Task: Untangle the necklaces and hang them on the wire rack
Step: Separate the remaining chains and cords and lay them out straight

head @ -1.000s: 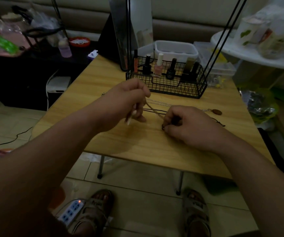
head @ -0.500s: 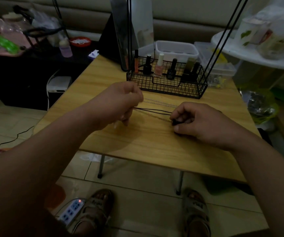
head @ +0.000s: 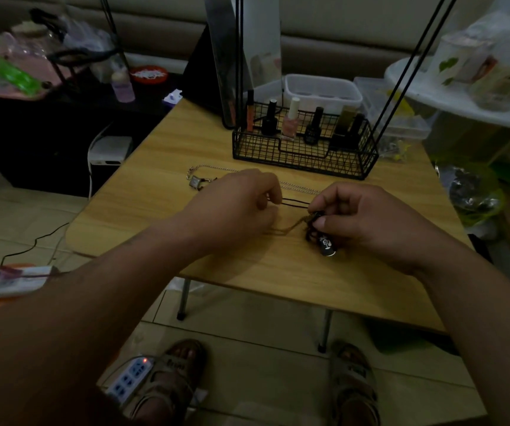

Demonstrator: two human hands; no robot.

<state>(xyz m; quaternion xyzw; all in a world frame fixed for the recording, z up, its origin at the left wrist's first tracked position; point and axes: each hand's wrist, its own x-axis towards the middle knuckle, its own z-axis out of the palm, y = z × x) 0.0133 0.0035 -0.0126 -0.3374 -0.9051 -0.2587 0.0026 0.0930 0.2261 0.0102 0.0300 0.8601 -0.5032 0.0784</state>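
Note:
Tangled necklaces lie on the wooden table [head: 278, 272] between my hands. My left hand [head: 241, 204] pinches the black cord necklace [head: 293, 202], which runs taut to the right. My right hand [head: 367, 216] pinches the knot of cords by a dark cylinder pendant [head: 327, 244] that rests on the table. A brown cord [head: 287, 227] trails from that knot toward my left hand. A silver chain necklace [head: 299, 187] lies behind both hands, its square pendant [head: 194, 181] at the left. The black wire rack [head: 305, 149] stands behind, its thin uprights [head: 413, 69] rising out of view.
Several nail polish bottles [head: 290, 121] stand in the rack's basket. A white plastic box [head: 321, 90] sits behind it, a mirror [head: 247, 50] at its left. A white round table [head: 462, 87] crowds the right. A power strip [head: 127, 376] lies on the floor by my feet.
My right hand has lifted off the pendant so the dark cylinder now shows on the table. My left hand has lowered and moved closer to the right hand, still holding the black cord.

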